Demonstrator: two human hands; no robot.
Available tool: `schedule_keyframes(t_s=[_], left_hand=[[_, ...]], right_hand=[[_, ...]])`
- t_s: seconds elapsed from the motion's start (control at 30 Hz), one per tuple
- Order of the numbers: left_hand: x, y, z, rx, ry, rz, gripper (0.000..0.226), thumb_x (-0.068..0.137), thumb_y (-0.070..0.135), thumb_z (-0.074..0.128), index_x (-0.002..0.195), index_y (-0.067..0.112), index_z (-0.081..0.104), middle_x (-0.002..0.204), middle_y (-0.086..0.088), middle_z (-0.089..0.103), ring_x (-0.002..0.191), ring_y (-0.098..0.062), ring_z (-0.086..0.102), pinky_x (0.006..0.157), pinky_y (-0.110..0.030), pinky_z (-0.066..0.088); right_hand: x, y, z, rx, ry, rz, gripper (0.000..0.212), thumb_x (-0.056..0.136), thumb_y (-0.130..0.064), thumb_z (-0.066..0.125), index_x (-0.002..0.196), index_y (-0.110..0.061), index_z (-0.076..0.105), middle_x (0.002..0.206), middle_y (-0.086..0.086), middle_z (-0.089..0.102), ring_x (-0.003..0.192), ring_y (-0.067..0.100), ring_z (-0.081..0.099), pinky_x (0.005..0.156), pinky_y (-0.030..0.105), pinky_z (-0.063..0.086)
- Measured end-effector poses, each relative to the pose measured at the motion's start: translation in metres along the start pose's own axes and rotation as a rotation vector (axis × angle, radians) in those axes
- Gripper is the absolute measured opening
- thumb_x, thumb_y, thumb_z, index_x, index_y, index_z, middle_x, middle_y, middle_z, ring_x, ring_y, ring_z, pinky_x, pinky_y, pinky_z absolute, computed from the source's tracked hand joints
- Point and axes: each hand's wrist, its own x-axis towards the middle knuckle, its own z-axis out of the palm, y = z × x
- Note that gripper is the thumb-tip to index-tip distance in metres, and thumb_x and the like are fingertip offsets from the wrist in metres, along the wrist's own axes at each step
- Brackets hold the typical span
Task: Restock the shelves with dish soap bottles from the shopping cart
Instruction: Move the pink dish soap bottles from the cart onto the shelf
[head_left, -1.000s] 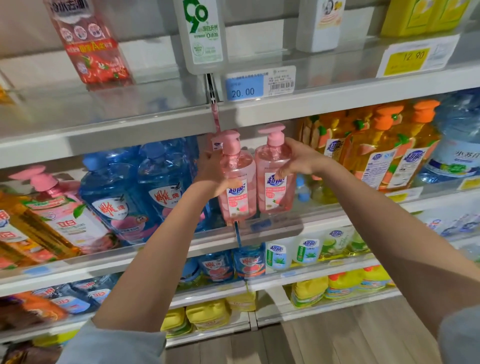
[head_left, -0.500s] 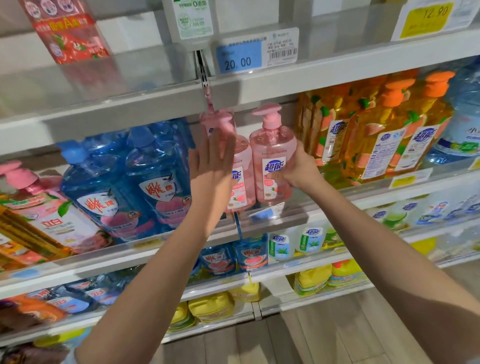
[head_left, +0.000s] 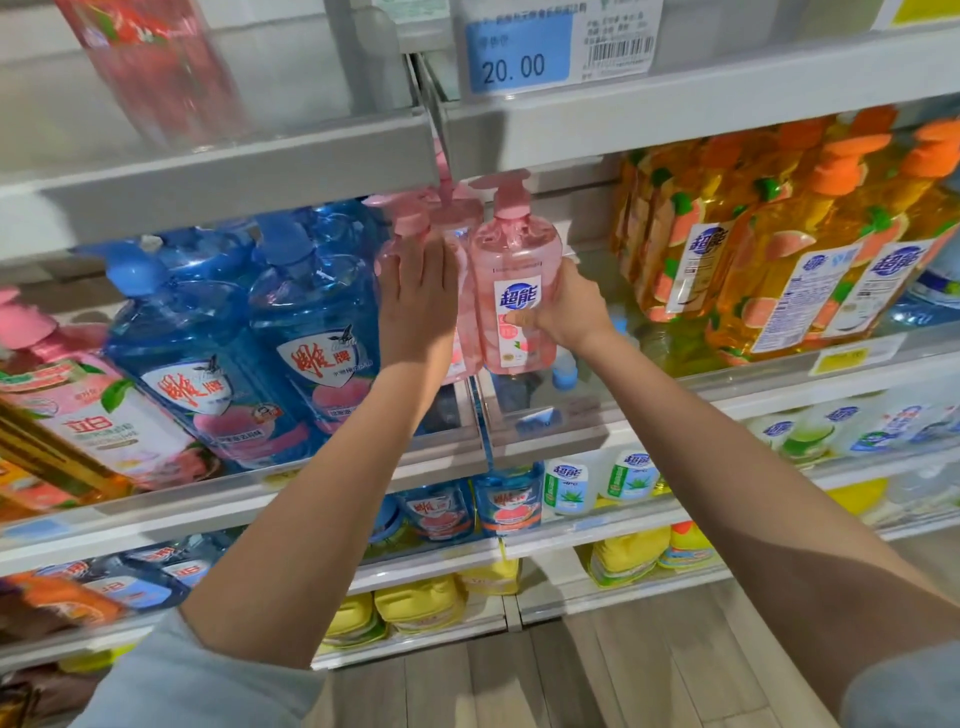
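Two pink pump bottles of dish soap stand side by side on the middle shelf (head_left: 649, 410). My right hand (head_left: 563, 306) grips the right pink bottle (head_left: 514, 270) round its lower body, thumb across the label. My left hand (head_left: 418, 299) lies flat with straight fingers against the front of the left pink bottle (head_left: 400, 236), covering most of it. A third pink pump top shows just behind them. No shopping cart is in view.
Large blue soap bottles (head_left: 311, 317) crowd the shelf left of the pink ones, and orange bottles (head_left: 779, 260) fill the right. A 20.00 price tag (head_left: 519, 57) hangs on the shelf above. Lower shelves hold pouches and yellow packs (head_left: 415, 603). Wooden floor lies below.
The camera has closed in on the shelf. My left hand moved from beside the left bottle to flat against its front. My right hand kept its hold on the right bottle.
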Motion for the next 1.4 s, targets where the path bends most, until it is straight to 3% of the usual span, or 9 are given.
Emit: schedule_keyframes(t_s=[0.13, 0.4, 0.57, 0.83, 0.9, 1.0, 1.13, 1.27, 1.4], left_hand=[[0.008, 0.002, 0.004, -0.063, -0.008, -0.079, 0.057, 0.096, 0.001, 0.013, 0.11, 0.011, 0.067, 0.11, -0.007, 0.066, 0.105, -0.027, 0.062, 0.084, -0.032, 0.051], [0.016, 0.001, 0.005, -0.101, -0.05, -0.112, 0.074, 0.096, -0.008, -0.002, 0.108, 0.006, 0.069, 0.105, -0.009, 0.069, 0.104, -0.031, 0.065, 0.063, -0.028, 0.056], [0.018, -0.002, 0.005, -0.124, -0.098, -0.091, 0.078, 0.094, -0.009, -0.003, 0.101, 0.009, 0.072, 0.1, -0.007, 0.07, 0.102, -0.032, 0.065, 0.078, -0.035, 0.055], [0.017, 0.002, 0.005, -0.031, -0.213, -0.132, 0.074, 0.093, -0.012, -0.002, 0.103, 0.002, 0.07, 0.103, -0.013, 0.069, 0.104, -0.035, 0.065, 0.082, -0.038, 0.055], [0.014, 0.004, 0.006, -0.089, -0.253, -0.158, 0.066, 0.092, -0.012, 0.005, 0.108, 0.003, 0.068, 0.107, -0.012, 0.068, 0.107, -0.034, 0.064, 0.085, -0.038, 0.054], [0.012, 0.008, -0.006, -0.116, -0.317, -0.138, 0.043, 0.083, 0.003, 0.038, 0.119, 0.003, 0.06, 0.117, -0.011, 0.064, 0.112, -0.029, 0.06, 0.092, -0.037, 0.049], [0.011, 0.005, -0.021, -0.221, -0.398, -0.214, 0.059, 0.088, -0.004, 0.042, 0.144, -0.006, 0.022, 0.147, -0.021, 0.029, 0.139, -0.036, 0.026, 0.114, -0.043, 0.023], [0.002, 0.0, -0.045, -0.373, -0.475, -0.147, 0.061, 0.087, 0.007, 0.058, 0.14, -0.002, 0.031, 0.141, -0.018, 0.035, 0.128, -0.033, 0.038, 0.108, -0.04, 0.032], [-0.016, -0.009, -0.079, -0.656, -0.628, -0.056, 0.051, 0.094, 0.022, 0.051, 0.139, 0.002, 0.036, 0.139, -0.014, 0.039, 0.125, -0.031, 0.043, 0.106, -0.043, 0.037]], right_hand=[[0.005, -0.003, 0.008, 0.004, 0.027, 0.002, 0.071, 0.069, -0.035, 0.084, 0.121, -0.007, 0.045, 0.12, 0.011, 0.063, 0.11, 0.031, 0.06, 0.089, 0.04, 0.049], [0.015, -0.004, 0.014, 0.045, 0.039, 0.003, 0.061, 0.074, -0.026, 0.081, 0.118, -0.004, 0.045, 0.118, 0.012, 0.063, 0.109, 0.029, 0.06, 0.087, 0.037, 0.049], [0.014, 0.005, 0.025, -0.008, 0.018, 0.047, 0.056, 0.077, -0.02, 0.078, 0.116, 0.001, 0.044, 0.119, 0.019, 0.061, 0.108, 0.034, 0.06, 0.088, 0.039, 0.05], [0.013, 0.007, 0.034, 0.017, 0.046, 0.062, 0.05, 0.08, -0.018, 0.075, 0.115, -0.002, 0.045, 0.118, 0.016, 0.061, 0.105, 0.031, 0.061, 0.082, 0.034, 0.049], [0.013, 0.006, 0.035, 0.011, 0.036, 0.077, 0.046, 0.083, -0.018, 0.072, 0.116, -0.002, 0.044, 0.118, 0.017, 0.061, 0.106, 0.032, 0.061, 0.083, 0.035, 0.049], [0.008, 0.003, 0.033, -0.09, -0.012, 0.076, 0.035, 0.091, -0.02, 0.06, 0.117, -0.002, 0.046, 0.119, 0.018, 0.059, 0.105, 0.033, 0.06, 0.082, 0.032, 0.047], [-0.01, -0.005, 0.023, -0.101, -0.066, 0.074, 0.034, 0.098, -0.025, 0.046, 0.122, -0.002, 0.05, 0.12, 0.019, 0.059, 0.105, 0.034, 0.059, 0.08, 0.029, 0.041], [-0.033, -0.011, 0.011, -0.068, -0.1, 0.056, 0.035, 0.099, -0.027, 0.047, 0.126, -0.005, 0.051, 0.121, 0.016, 0.062, 0.107, 0.033, 0.059, 0.087, 0.033, 0.046], [-0.063, -0.019, -0.002, -0.087, -0.09, 0.007, 0.027, 0.096, -0.017, 0.048, 0.115, -0.003, 0.061, 0.112, 0.02, 0.066, 0.103, 0.035, 0.061, 0.085, 0.033, 0.047]])
